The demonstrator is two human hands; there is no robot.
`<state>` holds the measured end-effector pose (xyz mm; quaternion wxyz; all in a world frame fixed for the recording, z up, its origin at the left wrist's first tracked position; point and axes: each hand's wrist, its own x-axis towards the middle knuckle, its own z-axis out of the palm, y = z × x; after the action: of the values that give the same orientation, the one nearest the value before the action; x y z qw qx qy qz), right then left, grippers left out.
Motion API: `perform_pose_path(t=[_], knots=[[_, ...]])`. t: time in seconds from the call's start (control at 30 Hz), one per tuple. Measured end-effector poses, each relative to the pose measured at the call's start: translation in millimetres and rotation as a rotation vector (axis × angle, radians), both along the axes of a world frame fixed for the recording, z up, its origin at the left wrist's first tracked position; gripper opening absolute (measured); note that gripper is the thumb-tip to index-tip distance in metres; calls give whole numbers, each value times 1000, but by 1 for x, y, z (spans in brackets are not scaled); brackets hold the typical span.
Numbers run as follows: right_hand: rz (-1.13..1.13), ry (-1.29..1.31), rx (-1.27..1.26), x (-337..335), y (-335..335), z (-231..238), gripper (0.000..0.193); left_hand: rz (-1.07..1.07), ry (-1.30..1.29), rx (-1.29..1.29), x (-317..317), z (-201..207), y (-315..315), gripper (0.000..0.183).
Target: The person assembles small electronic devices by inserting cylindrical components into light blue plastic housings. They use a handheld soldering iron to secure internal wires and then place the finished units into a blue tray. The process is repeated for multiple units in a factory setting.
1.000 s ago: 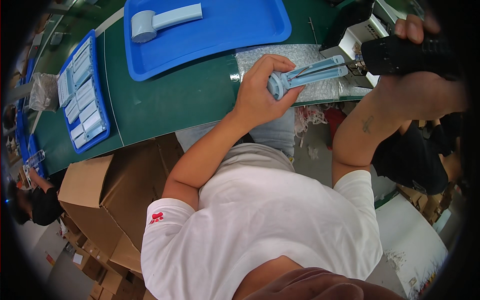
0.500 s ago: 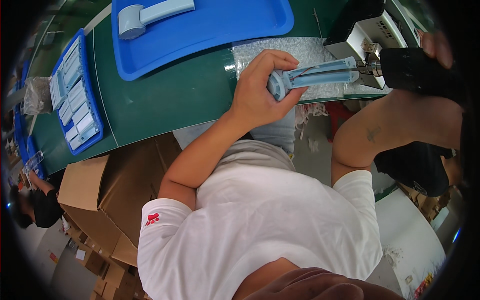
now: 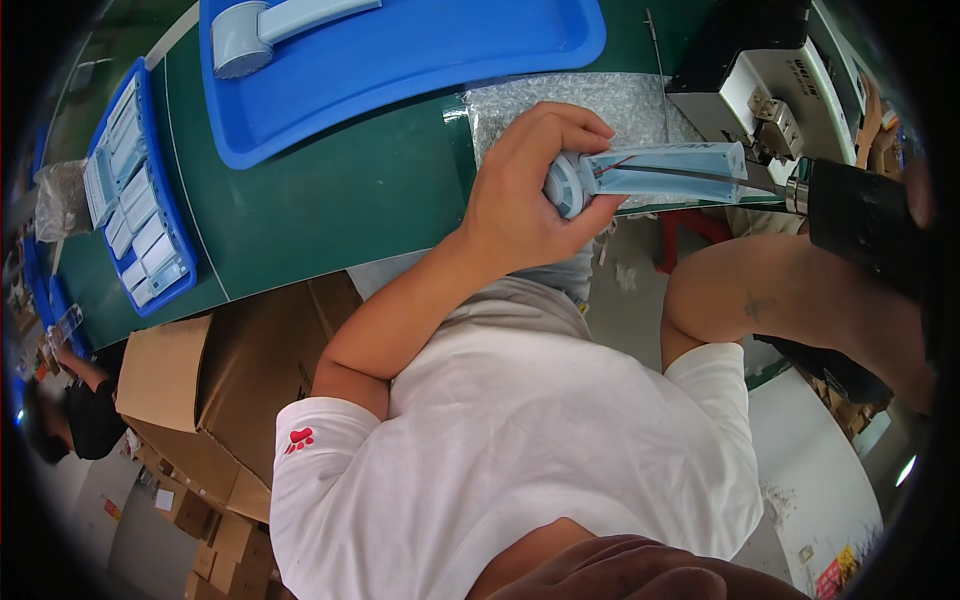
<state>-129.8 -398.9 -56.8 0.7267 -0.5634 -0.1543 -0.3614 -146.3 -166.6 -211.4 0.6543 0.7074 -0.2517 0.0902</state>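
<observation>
Across the upper half of the frame runs a green work surface, and on it at the top lies a large blue tray with one pale blue handheld device in its upper left corner; both sit higher and nearer the top edge than half a second ago, as the view has tipped down. At lower left stands an open cardboard box, and at the left edge a smaller blue tray of flat pale parts. At upper right is a grey-white machine beside a silvery padded mat. The left hand, at centre top, is clamped around the round end of a second pale blue device, held level over the mat's near edge, its long body pointing right; it now reads lower and more central than before. The right hand, at the far right rim, grips a black power screwdriver, fingers closed on its body, its tip at the device's right end, as in the earlier frame.
</observation>
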Motion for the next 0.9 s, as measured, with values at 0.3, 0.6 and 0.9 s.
perform_pose_path(t=[0.3, 0.6, 0.9], knots=[[-40, -6, -21, -8, -7, 8, 66, -7, 5, -23, 0, -1, 1, 39], [-31, 17, 33, 6, -13, 10, 70, 10, 22, -5, -4, 0, 0, 37], [496, -268, 121, 5, -64, 78, 59, 35, -9, 24, -4, 10, 0, 36]])
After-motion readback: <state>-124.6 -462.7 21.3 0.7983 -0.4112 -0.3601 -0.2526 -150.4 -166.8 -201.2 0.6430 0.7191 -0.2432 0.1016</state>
